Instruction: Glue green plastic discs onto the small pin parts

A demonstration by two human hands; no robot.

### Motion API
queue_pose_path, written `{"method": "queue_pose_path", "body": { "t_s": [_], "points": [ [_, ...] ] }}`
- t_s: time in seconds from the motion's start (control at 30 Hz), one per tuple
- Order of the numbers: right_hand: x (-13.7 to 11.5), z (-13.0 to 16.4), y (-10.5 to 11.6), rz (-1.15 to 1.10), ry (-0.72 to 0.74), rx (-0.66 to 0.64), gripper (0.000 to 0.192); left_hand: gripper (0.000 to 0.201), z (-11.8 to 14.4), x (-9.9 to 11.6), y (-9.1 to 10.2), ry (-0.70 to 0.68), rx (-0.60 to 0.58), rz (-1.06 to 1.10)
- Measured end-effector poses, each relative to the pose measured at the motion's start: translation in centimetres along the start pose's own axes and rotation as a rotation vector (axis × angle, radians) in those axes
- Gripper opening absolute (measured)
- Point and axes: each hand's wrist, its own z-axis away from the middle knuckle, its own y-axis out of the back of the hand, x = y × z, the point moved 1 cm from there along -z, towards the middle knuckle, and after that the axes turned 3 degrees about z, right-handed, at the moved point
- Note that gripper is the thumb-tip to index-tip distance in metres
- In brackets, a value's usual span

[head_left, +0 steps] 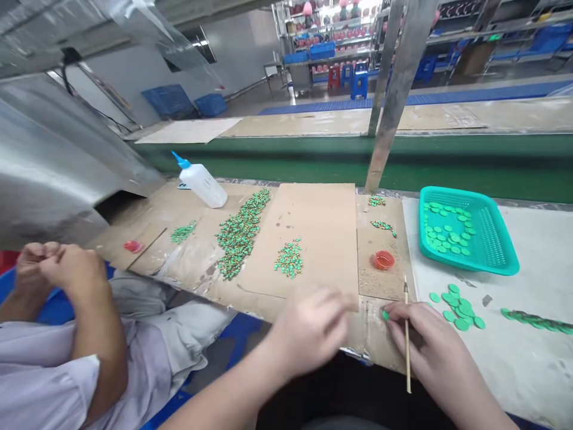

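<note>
My right hand (432, 337) is closed at the table's front edge, with a thin paintbrush (407, 364) between its fingers, bristle end up. A small green piece (385, 315) shows at the pinched tips of its thumb and forefinger. My left hand (311, 328) hangs over the front of the cardboard sheet (320, 221), fingers bent and smeared by motion; whether it holds anything is hidden. Beyond it lies a small heap of green and gold pieces (289, 259). A shallow red cap (384, 260) stands behind the brush tip. Loose green discs (463, 307) lie right of my right hand.
A teal basket (504, 251) holds more green discs. An overlapping row of discs (537, 321) lies at right. Leftward are a long pile of green-gold pieces (244, 233) and a white squeeze bottle (203, 185). Another person's hands (58, 263) are at far left. A metal post (394, 107) rises behind.
</note>
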Motion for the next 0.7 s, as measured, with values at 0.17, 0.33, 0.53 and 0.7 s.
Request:
{"method": "queue_pose_path", "body": {
  "t_s": [0.17,0.33,0.53,0.7],
  "points": [
    [0.0,0.7,0.2,-0.052,-0.057,0.120,0.006,0.032,-3.6,-12.6,9.1,0.432,0.095,-0.264],
    [-0.1,0.7,0.3,-0.084,-0.139,0.159,0.011,0.028,-7.6,-19.0,13.0,0.429,-0.185,-0.330],
    [-0.6,0.4,0.6,-0.080,-0.128,0.187,0.013,0.030,-8.7,-19.5,12.8,0.394,-0.339,-0.374],
    [-0.9,0.2,0.9,-0.100,-0.073,0.254,0.007,0.031,-8.0,-18.6,14.5,0.426,-0.320,-0.374]
  ]
}}
